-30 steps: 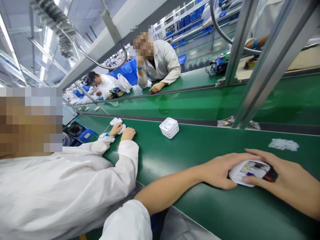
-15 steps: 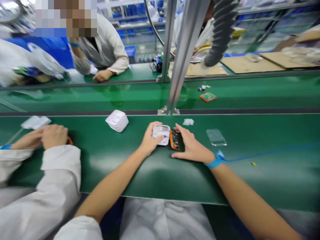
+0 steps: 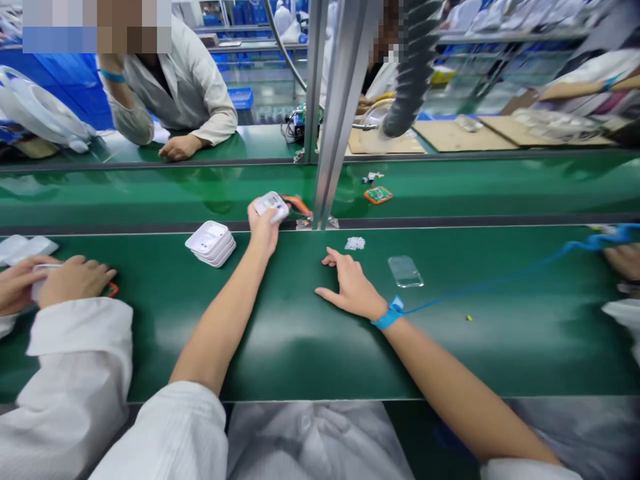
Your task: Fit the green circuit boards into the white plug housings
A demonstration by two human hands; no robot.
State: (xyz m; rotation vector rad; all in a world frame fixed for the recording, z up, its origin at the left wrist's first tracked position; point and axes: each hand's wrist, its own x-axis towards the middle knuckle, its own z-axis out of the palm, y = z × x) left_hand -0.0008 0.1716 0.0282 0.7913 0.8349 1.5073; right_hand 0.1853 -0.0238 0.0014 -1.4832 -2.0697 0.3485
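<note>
My left hand (image 3: pixel 263 229) reaches forward over the near green belt (image 3: pixel 300 333) and grips a white plastic housing (image 3: pixel 271 204) with an orange-edged part (image 3: pixel 296 203) at its far side, held at the belt's far edge. My right hand (image 3: pixel 350 287) rests on the belt with fingers spread and nothing in it; a blue wrist strap (image 3: pixel 389 315) with a blue cord (image 3: pixel 500 277) circles that wrist. A stack of white housings (image 3: pixel 211 244) lies left of my left hand. A patch of small white bits (image 3: pixel 355 243) and a clear plastic cover (image 3: pixel 405 271) lie beyond my right hand.
A metal post (image 3: pixel 337 113) rises just behind the held housing. A small orange circuit board (image 3: pixel 378 195) lies on the far belt. A co-worker's hands (image 3: pixel 60 280) work at the left; another hand (image 3: pixel 623 260) shows at the right edge. Persons in white coats sit across.
My left hand has lifted the white housing with the orange part and carried it forward to the belt's far edge. My right hand has let go and now lies spread on the belt.
</note>
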